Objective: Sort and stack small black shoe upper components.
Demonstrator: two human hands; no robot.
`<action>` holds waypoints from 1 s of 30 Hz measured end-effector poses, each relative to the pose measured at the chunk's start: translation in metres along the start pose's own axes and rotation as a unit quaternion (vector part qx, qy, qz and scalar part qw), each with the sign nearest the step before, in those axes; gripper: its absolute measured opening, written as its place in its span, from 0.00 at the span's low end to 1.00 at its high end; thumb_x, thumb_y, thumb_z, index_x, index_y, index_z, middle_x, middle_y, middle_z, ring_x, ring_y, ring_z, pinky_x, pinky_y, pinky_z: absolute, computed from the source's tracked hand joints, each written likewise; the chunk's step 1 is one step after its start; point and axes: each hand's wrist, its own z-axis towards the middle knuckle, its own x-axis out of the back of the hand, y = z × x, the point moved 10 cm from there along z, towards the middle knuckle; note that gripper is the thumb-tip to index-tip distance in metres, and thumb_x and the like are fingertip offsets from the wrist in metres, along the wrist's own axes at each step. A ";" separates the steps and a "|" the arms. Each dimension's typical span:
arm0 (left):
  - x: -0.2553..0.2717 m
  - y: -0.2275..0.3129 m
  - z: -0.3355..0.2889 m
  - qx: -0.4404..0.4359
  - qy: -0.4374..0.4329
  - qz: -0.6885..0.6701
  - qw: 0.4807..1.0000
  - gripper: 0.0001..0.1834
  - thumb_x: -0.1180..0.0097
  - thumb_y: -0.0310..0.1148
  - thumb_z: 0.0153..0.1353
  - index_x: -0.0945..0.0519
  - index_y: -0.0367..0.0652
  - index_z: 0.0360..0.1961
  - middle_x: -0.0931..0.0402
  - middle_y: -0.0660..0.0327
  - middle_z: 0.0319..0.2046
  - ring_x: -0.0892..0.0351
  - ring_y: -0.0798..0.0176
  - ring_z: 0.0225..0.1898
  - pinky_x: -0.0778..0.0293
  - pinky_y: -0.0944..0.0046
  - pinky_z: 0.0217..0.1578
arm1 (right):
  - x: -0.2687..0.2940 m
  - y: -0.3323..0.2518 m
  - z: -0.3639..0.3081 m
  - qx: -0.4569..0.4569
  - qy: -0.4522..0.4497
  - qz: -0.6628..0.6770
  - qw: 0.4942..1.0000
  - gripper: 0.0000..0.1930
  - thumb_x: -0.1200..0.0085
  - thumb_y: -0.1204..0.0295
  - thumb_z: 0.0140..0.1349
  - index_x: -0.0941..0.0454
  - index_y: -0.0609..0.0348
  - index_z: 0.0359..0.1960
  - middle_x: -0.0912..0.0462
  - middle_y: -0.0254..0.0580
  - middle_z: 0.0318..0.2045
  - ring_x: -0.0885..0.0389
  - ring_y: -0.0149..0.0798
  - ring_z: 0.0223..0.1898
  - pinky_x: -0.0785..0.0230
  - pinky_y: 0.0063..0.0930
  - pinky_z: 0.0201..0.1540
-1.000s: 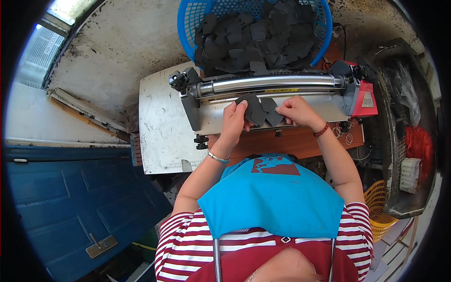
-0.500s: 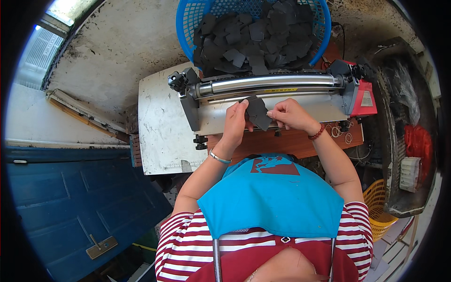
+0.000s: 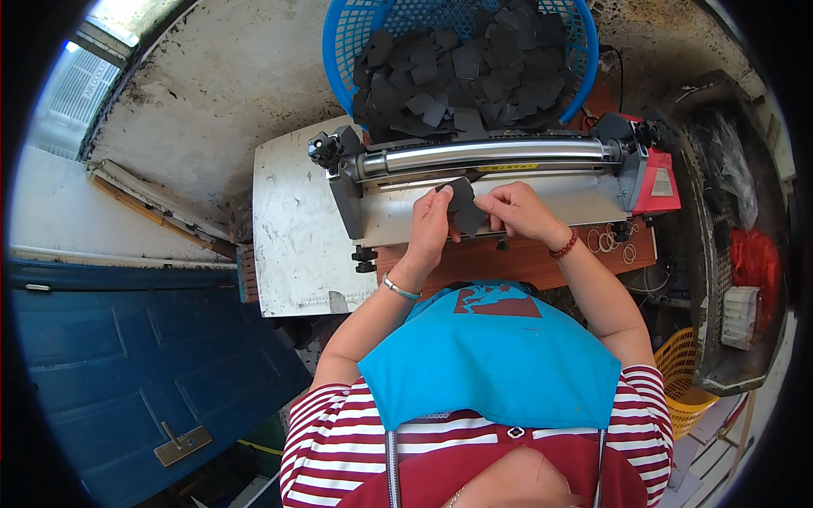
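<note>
My left hand grips a small black flat piece, thumb on top, in front of a roller machine. It may be more than one layer; I cannot tell. My right hand is closed in a pinch at the right edge of the black piece, its fingertips touching or very near it. Both hands hover over the machine's pale metal front plate. A shiny steel roller spans the machine behind them, between dark end brackets with black knobs.
Behind the machine, a blue plastic basket holds a heap of black pieces. A white board lies to the left. Rubber bands lie at the right on the brown tabletop. A yellow basket and a dark trough stand further right.
The right fingers have shifted slightly left and up along the black piece, and its visible outline is narrower. My left hand keeps its grip. The whole view has shifted slightly.
</note>
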 end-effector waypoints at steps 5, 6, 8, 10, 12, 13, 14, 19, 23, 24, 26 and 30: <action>-0.007 -0.002 -0.004 0.018 -0.036 -0.015 0.999 0.18 0.59 0.36 0.70 0.25 0.37 0.52 0.24 0.61 0.36 0.26 0.72 0.24 0.31 0.74 0.17 | 0.004 0.016 -0.006 -0.060 -0.049 0.003 0.997 0.18 0.46 0.61 0.65 0.22 0.60 0.21 0.24 0.32 0.14 0.31 0.23 0.11 0.41 0.15 0.14; -0.006 -0.003 -0.004 0.018 -0.036 -0.015 0.999 0.18 0.59 0.36 0.70 0.25 0.37 0.52 0.24 0.61 0.36 0.26 0.72 0.24 0.31 0.74 0.17 | 0.007 0.013 -0.006 -0.060 -0.049 0.004 0.997 0.18 0.46 0.61 0.65 0.22 0.60 0.21 0.24 0.32 0.14 0.31 0.23 0.11 0.41 0.15 0.14; -0.002 0.002 -0.005 -0.010 -0.029 0.006 1.000 0.19 0.60 0.35 0.70 0.27 0.38 0.56 0.26 0.61 0.39 0.26 0.72 0.25 0.31 0.75 0.19 | 0.025 0.014 -0.007 -0.100 -0.006 -0.130 0.986 0.18 0.47 0.63 0.62 0.22 0.62 0.18 0.23 0.37 0.12 0.29 0.26 0.10 0.37 0.21 0.14; -0.013 0.003 -0.004 -0.004 -0.049 0.007 0.999 0.19 0.61 0.34 0.70 0.27 0.38 0.55 0.26 0.61 0.39 0.26 0.72 0.25 0.31 0.75 0.19 | 0.037 0.009 -0.004 -0.086 0.043 -0.162 0.982 0.19 0.48 0.61 0.62 0.21 0.62 0.17 0.22 0.39 0.13 0.27 0.30 0.11 0.35 0.25 0.16; -0.019 0.004 -0.001 -0.003 -0.055 0.011 0.998 0.19 0.61 0.34 0.70 0.26 0.38 0.55 0.26 0.62 0.39 0.26 0.72 0.25 0.31 0.76 0.19 | 0.046 0.001 0.007 -0.036 0.119 -0.209 0.970 0.21 0.49 0.57 0.62 0.20 0.61 0.18 0.21 0.42 0.14 0.23 0.38 0.15 0.30 0.34 0.22; -0.017 0.001 -0.003 -0.002 -0.050 0.015 0.999 0.19 0.61 0.34 0.70 0.26 0.38 0.55 0.26 0.62 0.39 0.26 0.72 0.25 0.31 0.76 0.19 | 0.048 0.001 0.013 -0.007 0.156 -0.222 0.963 0.21 0.49 0.56 0.61 0.19 0.59 0.18 0.20 0.43 0.15 0.21 0.42 0.17 0.29 0.37 0.26; -0.011 0.004 -0.005 -0.020 -0.046 0.018 0.999 0.18 0.61 0.34 0.70 0.26 0.38 0.55 0.26 0.62 0.39 0.26 0.73 0.25 0.32 0.77 0.19 | 0.044 -0.005 0.015 0.014 0.167 -0.234 0.958 0.21 0.48 0.55 0.61 0.19 0.59 0.19 0.20 0.43 0.17 0.21 0.45 0.19 0.29 0.38 0.28; -0.007 0.002 -0.012 -0.013 -0.051 0.008 0.999 0.17 0.59 0.32 0.69 0.24 0.37 0.53 0.25 0.61 0.40 0.27 0.74 0.26 0.32 0.77 0.21 | 0.074 -0.024 -0.041 0.083 0.227 -0.241 0.940 0.18 0.46 0.56 0.60 0.19 0.57 0.21 0.18 0.44 0.21 0.21 0.50 0.23 0.29 0.39 0.28; -0.008 -0.001 -0.015 -0.023 -0.067 0.024 0.997 0.16 0.57 0.31 0.69 0.24 0.37 0.52 0.23 0.61 0.38 0.27 0.75 0.26 0.32 0.78 0.22 | 0.169 -0.009 -0.124 0.132 0.411 -0.126 0.893 0.15 0.45 0.62 0.63 0.19 0.61 0.25 0.22 0.39 0.16 0.24 0.32 0.19 0.33 0.28 0.24; -0.009 -0.003 -0.016 -0.022 -0.066 0.038 0.997 0.15 0.56 0.31 0.69 0.23 0.37 0.51 0.22 0.62 0.37 0.27 0.75 0.26 0.32 0.78 0.22 | 0.198 0.009 -0.140 0.115 0.436 -0.049 0.891 0.14 0.45 0.63 0.64 0.19 0.62 0.27 0.23 0.35 0.16 0.25 0.28 0.20 0.33 0.26 0.24; -0.016 -0.003 -0.020 -0.023 -0.064 0.061 0.996 0.15 0.56 0.29 0.67 0.22 0.36 0.49 0.22 0.61 0.35 0.27 0.74 0.24 0.33 0.78 0.21 | 0.255 0.033 -0.175 0.134 0.504 0.020 0.853 0.13 0.45 0.64 0.65 0.20 0.63 0.33 0.22 0.31 0.20 0.26 0.25 0.23 0.32 0.22 0.26; -0.037 -0.006 -0.024 -0.022 -0.098 0.083 0.991 0.14 0.55 0.28 0.66 0.22 0.37 0.48 0.22 0.62 0.34 0.27 0.75 0.25 0.33 0.78 0.22 | 0.359 0.062 -0.205 0.192 0.613 -0.042 0.765 0.18 0.42 0.61 0.62 0.23 0.62 0.47 0.19 0.38 0.36 0.22 0.28 0.35 0.28 0.23 0.40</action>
